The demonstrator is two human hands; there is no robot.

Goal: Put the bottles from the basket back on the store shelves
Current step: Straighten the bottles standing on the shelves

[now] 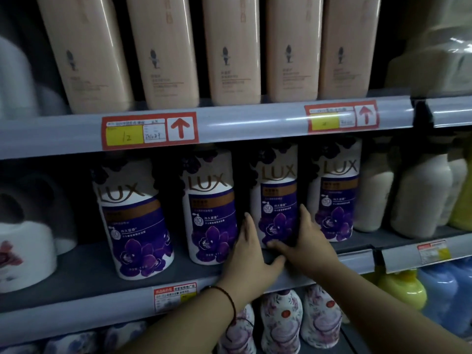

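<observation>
Several white and purple LUX bottles stand in a row on the middle shelf [84,272]. Both my hands hold the third LUX bottle [279,195] near its base, upright on the shelf. My left hand [251,254] presses its left side, with a dark bead bracelet on the wrist. My right hand [305,241] wraps its right side, thumb across the front bottom. Neighbouring LUX bottles stand at the left [212,210] and at the right [337,192]. No basket is in view.
Tall beige bottles [229,47] fill the upper shelf above a rail with red price tags [150,131]. Cream bottles [419,195] stand to the right. Floral bottles [281,320] and yellow and blue bottles [403,290] sit on the lower shelf. White jugs [23,251] stand at the left.
</observation>
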